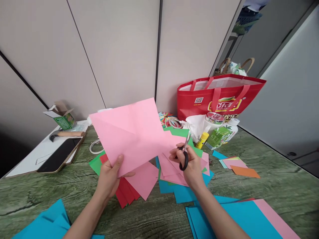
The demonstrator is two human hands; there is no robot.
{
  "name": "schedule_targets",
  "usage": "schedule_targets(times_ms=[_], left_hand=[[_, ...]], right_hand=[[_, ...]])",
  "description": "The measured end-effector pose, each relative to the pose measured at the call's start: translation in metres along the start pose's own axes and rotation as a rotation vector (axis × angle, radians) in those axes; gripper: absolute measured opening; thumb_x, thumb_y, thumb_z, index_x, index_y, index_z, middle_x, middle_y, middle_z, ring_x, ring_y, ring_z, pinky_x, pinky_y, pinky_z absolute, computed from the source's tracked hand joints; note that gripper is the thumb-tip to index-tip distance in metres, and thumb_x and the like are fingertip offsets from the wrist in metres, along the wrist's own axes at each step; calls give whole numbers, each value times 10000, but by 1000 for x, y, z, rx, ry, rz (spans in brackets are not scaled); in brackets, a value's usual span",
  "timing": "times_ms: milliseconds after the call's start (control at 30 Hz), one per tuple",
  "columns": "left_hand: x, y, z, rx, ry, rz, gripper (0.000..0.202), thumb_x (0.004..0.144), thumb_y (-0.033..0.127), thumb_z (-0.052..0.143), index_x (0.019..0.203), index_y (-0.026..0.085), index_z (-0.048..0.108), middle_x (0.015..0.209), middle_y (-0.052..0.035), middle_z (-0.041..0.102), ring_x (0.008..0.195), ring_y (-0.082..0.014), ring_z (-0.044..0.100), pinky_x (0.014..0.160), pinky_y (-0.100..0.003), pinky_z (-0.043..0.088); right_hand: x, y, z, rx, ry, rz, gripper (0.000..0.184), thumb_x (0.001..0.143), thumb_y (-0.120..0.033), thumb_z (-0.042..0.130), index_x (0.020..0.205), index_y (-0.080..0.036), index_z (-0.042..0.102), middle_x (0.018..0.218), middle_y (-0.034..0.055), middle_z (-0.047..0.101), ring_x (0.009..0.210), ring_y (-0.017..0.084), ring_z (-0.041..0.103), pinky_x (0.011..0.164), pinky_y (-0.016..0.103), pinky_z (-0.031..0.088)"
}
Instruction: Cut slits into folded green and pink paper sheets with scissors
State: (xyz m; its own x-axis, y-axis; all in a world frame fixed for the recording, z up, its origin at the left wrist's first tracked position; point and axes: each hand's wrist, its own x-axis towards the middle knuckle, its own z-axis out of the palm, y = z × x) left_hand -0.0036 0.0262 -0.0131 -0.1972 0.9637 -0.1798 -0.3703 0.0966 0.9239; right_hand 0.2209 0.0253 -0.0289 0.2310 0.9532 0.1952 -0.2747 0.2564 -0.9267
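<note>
My left hand [109, 177] grips a large pink sheet of paper [132, 136] by its lower left edge, thumb on top. The sheet is raised and tilted above the table, with faint creases across it. In my right hand [190, 166] is a pair of scissors [184, 156] with black handles, blades pointing up and away from me. The scissors stand to the right of the sheet, and the blades look closed. Under the hands lie red paper strips [126, 192], a pink piece [144, 181] and a pile of pink cut pieces [171, 166] over blue and green paper.
Blue sheets [239, 215] lie front right and more blue paper [47, 222] front left. Behind stand a red shopping bag [199, 103], a yellow glue stick [202, 140] and a green carton [218, 136]. On the left are a phone [59, 155], a hammer-like tool [67, 133] and an open box [63, 121].
</note>
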Motion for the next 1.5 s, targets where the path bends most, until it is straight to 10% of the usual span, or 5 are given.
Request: schedule_targets(times_ms=[233,1200,1500], left_hand=[[17,4,10,-46,-1,35,248,574,275,731,755,121,661,746,-25,690,584,-145,608,439,-286,576],[16,8,17,-76,-23,112,164,599,244,713,701,127,659,727,-8,660,533,-120,576,377,-246,550],[23,40,9,-107,7,336,189,654,252,680,825,180,645,949,-33,648,707,-186,633,423,-265,564]], right_hand=[[-32,13,27,139,-632,253,297,710,-389,626,872,-177,495,696,26,627,590,133,577,596,289,450],[-51,28,37,23,-581,381,281,657,-331,685,809,-188,497,677,-7,590,629,130,557,609,262,426],[-90,15,68,-105,-1037,283,346,643,-226,693,934,-199,506,1043,69,614,920,184,574,823,326,421]])
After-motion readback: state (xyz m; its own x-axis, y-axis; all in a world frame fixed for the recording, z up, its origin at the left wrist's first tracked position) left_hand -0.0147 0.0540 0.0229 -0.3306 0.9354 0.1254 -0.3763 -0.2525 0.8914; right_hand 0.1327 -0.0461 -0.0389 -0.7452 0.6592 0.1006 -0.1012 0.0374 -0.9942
